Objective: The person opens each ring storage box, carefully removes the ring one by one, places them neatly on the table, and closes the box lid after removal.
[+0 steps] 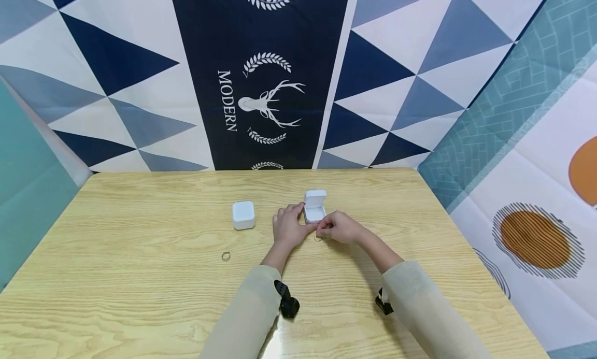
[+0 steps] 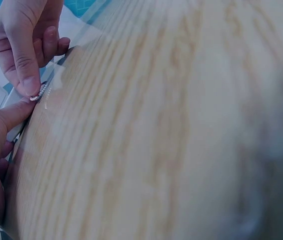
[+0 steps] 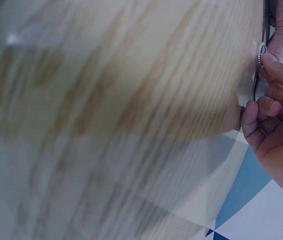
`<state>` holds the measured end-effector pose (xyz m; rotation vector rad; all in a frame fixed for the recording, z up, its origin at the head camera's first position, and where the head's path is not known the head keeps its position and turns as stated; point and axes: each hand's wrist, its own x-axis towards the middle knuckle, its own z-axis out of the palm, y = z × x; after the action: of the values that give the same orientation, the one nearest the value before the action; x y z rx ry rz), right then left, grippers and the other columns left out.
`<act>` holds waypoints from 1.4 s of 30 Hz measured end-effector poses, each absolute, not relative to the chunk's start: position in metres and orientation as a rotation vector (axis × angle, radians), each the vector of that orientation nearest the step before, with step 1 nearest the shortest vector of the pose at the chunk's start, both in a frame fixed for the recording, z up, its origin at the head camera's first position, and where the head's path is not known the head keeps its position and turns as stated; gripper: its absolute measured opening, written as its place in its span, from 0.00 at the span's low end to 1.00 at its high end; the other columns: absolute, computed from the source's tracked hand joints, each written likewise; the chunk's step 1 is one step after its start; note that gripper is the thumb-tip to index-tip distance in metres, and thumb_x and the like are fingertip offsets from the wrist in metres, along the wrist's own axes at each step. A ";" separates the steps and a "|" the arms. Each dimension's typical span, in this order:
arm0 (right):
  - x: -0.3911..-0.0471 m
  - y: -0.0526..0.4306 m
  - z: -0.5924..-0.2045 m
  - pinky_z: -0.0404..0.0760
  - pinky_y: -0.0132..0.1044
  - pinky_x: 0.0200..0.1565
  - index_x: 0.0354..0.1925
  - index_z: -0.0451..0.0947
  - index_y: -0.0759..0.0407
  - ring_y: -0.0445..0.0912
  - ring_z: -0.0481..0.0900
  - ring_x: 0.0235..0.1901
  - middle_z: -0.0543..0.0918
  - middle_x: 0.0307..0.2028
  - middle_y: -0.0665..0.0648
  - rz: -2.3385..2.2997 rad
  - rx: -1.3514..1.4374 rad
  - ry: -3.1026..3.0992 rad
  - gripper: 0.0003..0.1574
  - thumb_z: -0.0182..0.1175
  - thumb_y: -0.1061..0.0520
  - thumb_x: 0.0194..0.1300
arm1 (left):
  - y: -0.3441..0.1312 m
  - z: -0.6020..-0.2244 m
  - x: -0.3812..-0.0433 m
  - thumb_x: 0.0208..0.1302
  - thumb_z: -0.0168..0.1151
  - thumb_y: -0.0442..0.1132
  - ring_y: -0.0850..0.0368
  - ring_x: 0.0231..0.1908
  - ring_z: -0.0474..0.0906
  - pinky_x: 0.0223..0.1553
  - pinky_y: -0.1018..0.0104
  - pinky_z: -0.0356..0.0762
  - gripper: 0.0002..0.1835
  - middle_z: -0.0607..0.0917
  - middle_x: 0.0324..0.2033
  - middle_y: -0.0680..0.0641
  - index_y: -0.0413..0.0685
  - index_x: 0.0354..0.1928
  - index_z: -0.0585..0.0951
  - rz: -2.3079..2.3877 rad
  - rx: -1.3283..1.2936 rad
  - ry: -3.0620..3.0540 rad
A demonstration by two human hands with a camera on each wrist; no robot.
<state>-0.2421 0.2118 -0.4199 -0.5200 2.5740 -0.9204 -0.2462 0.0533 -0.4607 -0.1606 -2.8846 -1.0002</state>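
A small white ring box (image 1: 314, 197) stands with its lid raised on the table, its inside facing me. My left hand (image 1: 287, 228) grips it, fingers along its left side and thumb across the front. Just in front of the box, my right hand (image 1: 342, 228) pinches a ring (image 1: 318, 239) between thumb and fingertips. In the left wrist view the ring (image 2: 41, 91) shows a row of small bright stones, close to the left thumb. The right wrist view shows the same ring (image 3: 260, 52) partly covered by the fingertips.
A closed white ring box (image 1: 243, 215) stands to the left of my left hand. Nearer to me, another ring (image 1: 226, 256) lies on the wooden table (image 1: 140, 276). Patterned cloth (image 1: 382, 79) hangs behind the table's far edge and along the right side.
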 end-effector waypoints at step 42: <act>-0.240 0.213 -0.430 0.65 0.27 0.23 0.24 0.79 0.57 0.37 0.67 0.20 0.79 0.20 0.49 -0.914 -0.474 2.700 0.06 0.63 0.56 0.52 | 0.053 -0.460 -0.245 0.41 0.62 0.65 0.54 0.48 0.66 0.45 0.61 0.57 0.43 0.73 0.55 0.51 0.54 0.61 0.67 -0.999 -0.172 -2.887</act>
<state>-0.2404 0.2129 -0.4299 -0.4737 2.6999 -0.9141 -0.2446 0.0528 -0.4597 -0.1718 -2.8873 -0.9986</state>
